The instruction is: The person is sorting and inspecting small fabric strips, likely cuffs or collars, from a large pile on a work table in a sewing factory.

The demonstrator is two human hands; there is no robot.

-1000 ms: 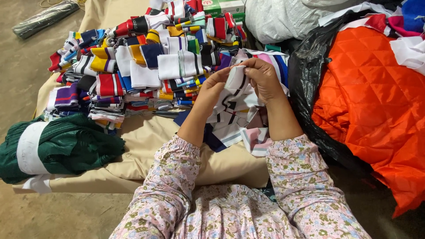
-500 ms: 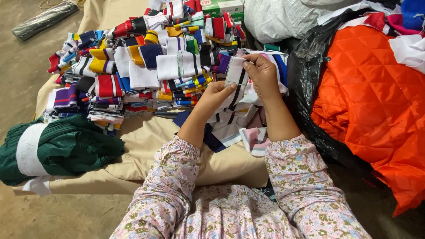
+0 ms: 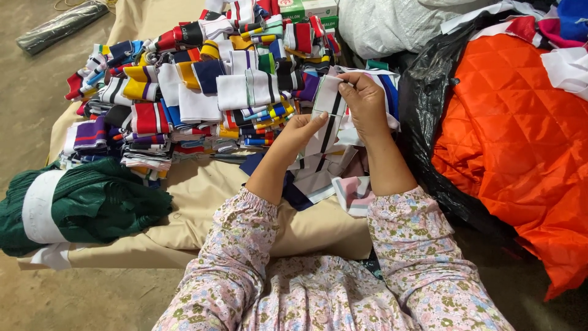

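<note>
Striped knit band (image 3: 327,107) between two hands: left hand (image 3: 300,130), right hand (image 3: 366,101)

Two small rectangular cartons are seen at the far edge of the tan cloth-covered surface (image 3: 202,196), partly buried behind the heap of striped knit pieces (image 3: 202,92). The left one, a green and white box (image 3: 293,8), shows a red patch at its left end; the pale box (image 3: 320,7) is set just beside it on the right, touching it. Below them a green box edge (image 3: 331,23) is partly hidden by the knit pieces. A wrapped dark roll in clear plastic (image 3: 61,26) is laid on the floor, well apart from the surface's far left corner. No signs or screens are seen.
</note>
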